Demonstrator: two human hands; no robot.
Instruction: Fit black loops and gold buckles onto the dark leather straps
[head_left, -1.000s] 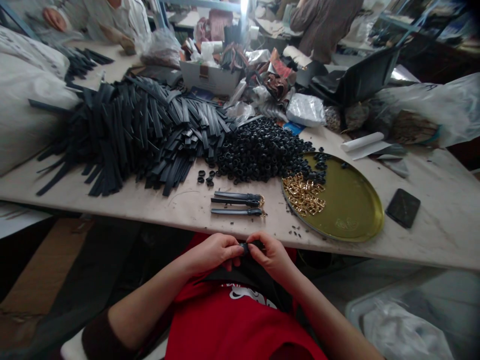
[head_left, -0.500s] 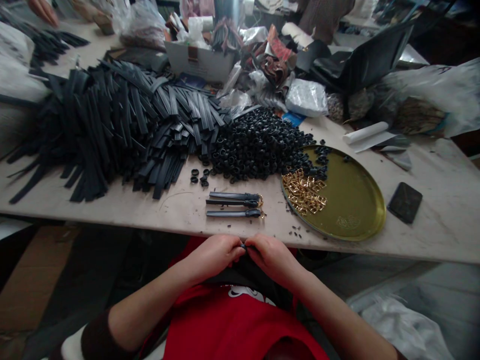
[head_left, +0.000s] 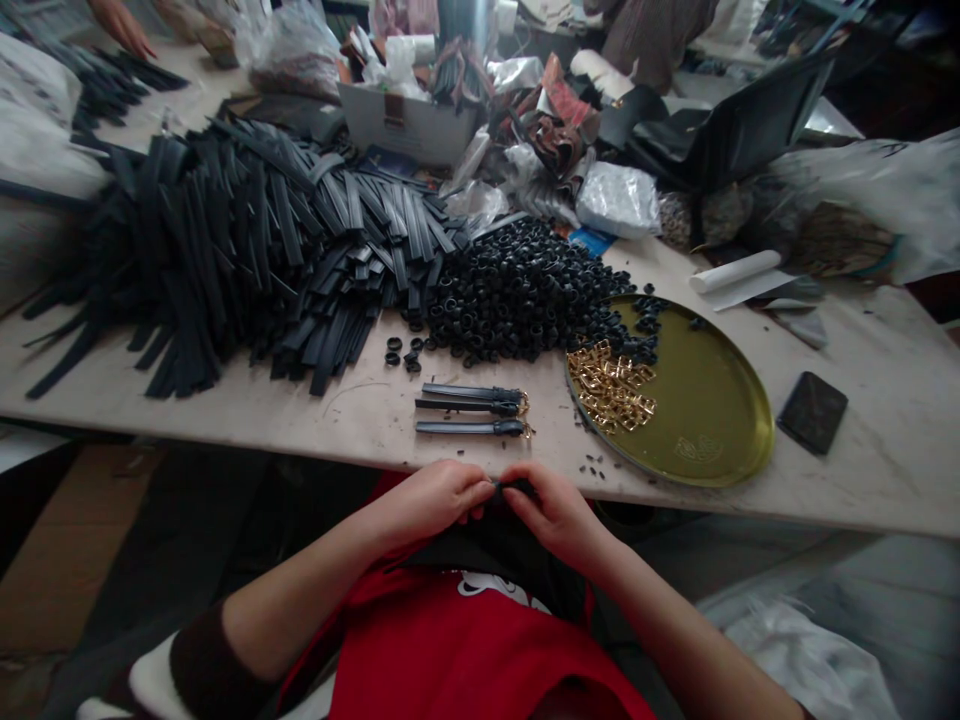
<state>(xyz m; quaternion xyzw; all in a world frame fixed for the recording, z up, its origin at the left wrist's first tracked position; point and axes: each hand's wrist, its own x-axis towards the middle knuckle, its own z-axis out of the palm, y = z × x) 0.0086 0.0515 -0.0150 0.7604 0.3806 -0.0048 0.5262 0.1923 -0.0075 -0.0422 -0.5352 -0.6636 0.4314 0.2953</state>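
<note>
Both hands meet at the table's front edge, fingertips close together. My left hand [head_left: 450, 494] is closed on one end of a small dark strap piece [head_left: 511, 486]. Around the other end of that piece, the fingers of my right hand [head_left: 546, 505] are pinched. Just beyond them lie several finished black straps [head_left: 469, 428] with gold buckles at their right ends. Gold buckles [head_left: 611, 388] are heaped on the left part of a round olive-gold tray [head_left: 720, 400]. Small black loops [head_left: 517, 290] form a pile behind the straps.
A large heap of long black strips [head_left: 217, 250] covers the table's left side. A dark flat block [head_left: 813, 412] lies right of the tray. Bags, a white box [head_left: 409, 130] and scraps stand at the back. Another person's hand [head_left: 124, 28] shows at the top left.
The view has shifted slightly. My fingers have moved a little apart around the dark piece, so more of it shows. The other person's hand has moved slightly right and down.
</note>
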